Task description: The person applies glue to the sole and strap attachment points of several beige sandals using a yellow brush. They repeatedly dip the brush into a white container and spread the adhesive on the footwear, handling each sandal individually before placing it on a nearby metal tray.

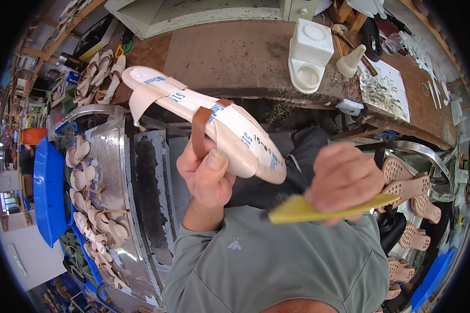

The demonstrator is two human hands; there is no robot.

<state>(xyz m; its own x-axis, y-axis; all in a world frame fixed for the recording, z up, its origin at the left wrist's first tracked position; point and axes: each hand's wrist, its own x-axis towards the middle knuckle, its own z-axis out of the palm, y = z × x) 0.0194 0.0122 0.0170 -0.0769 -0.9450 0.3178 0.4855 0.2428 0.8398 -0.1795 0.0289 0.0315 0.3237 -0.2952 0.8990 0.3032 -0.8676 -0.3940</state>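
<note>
A cream sandal [237, 125], with no outsole on it, is tilted in my left hand [208, 175]. Its pale underside faces up and bears blue printing. Cream bands wrap its edges, and a brown strap [200, 130] crosses one side near my thumb. My left fingers are closed around the sandal's near edge, partly hidden behind it. To the right, my right hand [344, 180] is closed on a flat yellow brush [303, 208] with a dark tip pointing left. That hand and brush are blurred by motion, and the brush is apart from the sandal.
Ahead stands a worn brown workbench [219, 57] carrying a white pot [309, 57] and a cream cone-shaped bottle [351, 61]. Many cream sandals [102, 224] lie on the left beside a metal rack [109, 172] and blue tray [48, 190]. Tan soles [407, 188] are stacked at right.
</note>
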